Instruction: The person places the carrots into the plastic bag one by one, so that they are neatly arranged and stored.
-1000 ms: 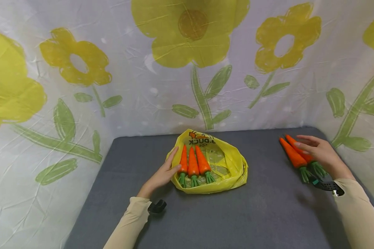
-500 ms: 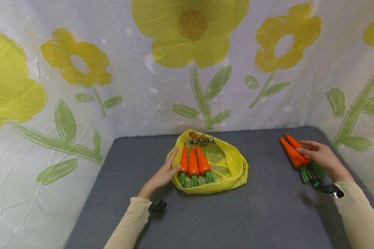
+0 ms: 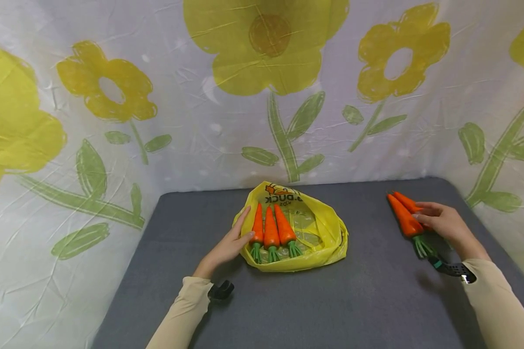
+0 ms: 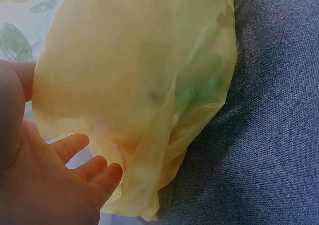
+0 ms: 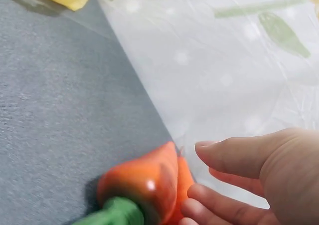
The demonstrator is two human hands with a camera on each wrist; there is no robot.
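Yellow plastic B.Duck bag (image 3: 307, 224) gaping at mid-frame, three carrots (image 3: 270, 230) inside.
Its left edge meets the left hand (image 3: 226, 246), which is unclenched, fingers extended; at the frame's right, the right hand (image 3: 450, 226), also unclenched, thumb apart from the fingers, touches the right-hand one of two side-by-side carrots (image 3: 403, 216) on the grey tabletop (image 3: 332, 305).

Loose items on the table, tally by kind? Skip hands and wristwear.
Carrots inside the bag: 3
Carrots outside the bag, at the right hand's fingers: 2
Yellow bag: 1
Total: 6
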